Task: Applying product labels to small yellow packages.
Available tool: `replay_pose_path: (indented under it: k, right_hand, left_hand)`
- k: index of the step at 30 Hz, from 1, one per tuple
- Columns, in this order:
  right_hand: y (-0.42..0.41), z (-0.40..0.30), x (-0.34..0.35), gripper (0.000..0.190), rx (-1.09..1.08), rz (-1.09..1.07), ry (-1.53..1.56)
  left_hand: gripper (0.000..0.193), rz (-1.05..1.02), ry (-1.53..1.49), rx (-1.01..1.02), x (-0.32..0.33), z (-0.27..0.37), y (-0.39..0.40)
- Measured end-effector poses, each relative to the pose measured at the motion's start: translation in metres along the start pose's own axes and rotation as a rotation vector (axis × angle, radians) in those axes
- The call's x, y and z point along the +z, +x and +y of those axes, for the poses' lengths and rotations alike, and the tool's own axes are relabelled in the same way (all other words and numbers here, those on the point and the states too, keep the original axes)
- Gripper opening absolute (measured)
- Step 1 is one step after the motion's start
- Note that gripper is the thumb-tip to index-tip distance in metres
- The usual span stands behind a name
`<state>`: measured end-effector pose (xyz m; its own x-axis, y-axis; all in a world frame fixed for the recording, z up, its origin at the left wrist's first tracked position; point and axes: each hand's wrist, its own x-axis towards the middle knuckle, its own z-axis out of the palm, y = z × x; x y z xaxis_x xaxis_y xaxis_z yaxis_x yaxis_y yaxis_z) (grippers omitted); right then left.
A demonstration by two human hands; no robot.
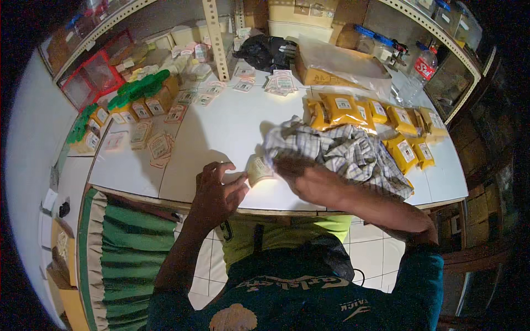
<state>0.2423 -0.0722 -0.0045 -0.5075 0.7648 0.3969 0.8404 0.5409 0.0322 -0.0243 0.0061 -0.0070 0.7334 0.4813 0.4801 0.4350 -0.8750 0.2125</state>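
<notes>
My left hand (217, 188) is at the front of the white tabletop, thumb and fingers apart. Its fingertips reach the left side of a small cream-coloured piece with printing (260, 170), perhaps a label; whether they touch it I cannot tell. My right hand (300, 176), slightly blurred, grips the left end of a crumpled plaid cloth (343, 149) just right of that piece. Beyond and beside the cloth lie several plastic pouches of yellow-orange contents (341, 108) with white labels. The cloth partly covers some of them.
Jars with green lids (138, 93) line the left, near loose printed labels (159, 145). A label stack (282, 82), black plastic bag (265, 51) and cardboard box (335, 66) sit at the back. A plastic bottle (420, 74) stands right; a perforated metal post (216, 39) rises behind.
</notes>
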Motion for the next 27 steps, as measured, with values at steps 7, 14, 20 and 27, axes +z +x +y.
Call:
replay_pose_path:
  k: [7,14,20,27]
  right_hand:
    - [0.007,0.018,-0.035,0.051,0.409,-0.333,0.117]
    - [0.014,-0.016,-0.021,0.044,0.014,0.116,0.278]
    - [0.007,0.019,-0.014,0.045,0.155,-0.240,0.206]
    - [0.007,0.049,0.003,0.042,0.363,-0.123,0.180]
  left_hand:
    - [0.026,0.014,-0.065,0.013,0.002,-0.001,0.001]
    - [0.017,-0.010,-0.121,0.023,0.009,-0.003,0.007]
    - [0.017,-0.018,-0.018,0.203,0.004,-0.008,0.019]
    - [0.020,-0.270,-0.046,0.193,-0.003,-0.016,0.034]
